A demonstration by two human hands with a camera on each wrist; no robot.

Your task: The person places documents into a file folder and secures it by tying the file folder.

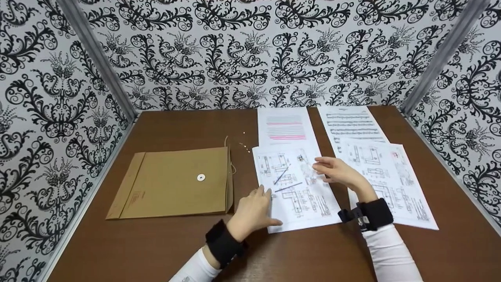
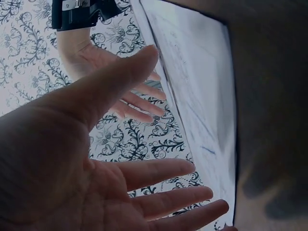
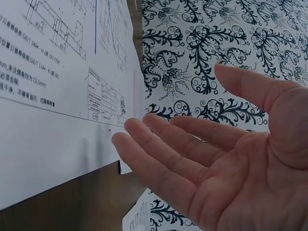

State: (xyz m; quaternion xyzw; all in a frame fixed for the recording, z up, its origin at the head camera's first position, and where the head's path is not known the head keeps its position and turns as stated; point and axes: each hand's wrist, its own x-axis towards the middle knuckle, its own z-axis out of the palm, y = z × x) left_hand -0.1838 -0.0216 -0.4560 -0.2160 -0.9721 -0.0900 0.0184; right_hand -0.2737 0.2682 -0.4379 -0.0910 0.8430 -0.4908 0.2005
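Observation:
A white sheet of technical drawings [image 1: 293,201] lies on the brown table, with two dark blue lines across its printed figures. At its left edge is my left hand [image 1: 252,211], thumb spread from the fingers, holding nothing. My right hand [image 1: 340,172] hovers by the sheet's upper right edge with fingers extended and palm turned inward. The right wrist view shows that right hand [image 3: 231,163] with nothing in it, next to the sheet's printed text and table block [image 3: 103,98]. In the left wrist view the palms roughly face each other across the sheet [image 2: 207,62].
A second drawing sheet [image 1: 407,188] lies to the right, overlapping a music sheet [image 1: 354,121]. Behind the middle sheet is a text page with pink highlighting [image 1: 285,129]. A brown string-tie envelope [image 1: 172,184] lies left. Small pale crumbs [image 1: 246,148] dot the table [image 1: 188,129]. Patterned walls enclose it.

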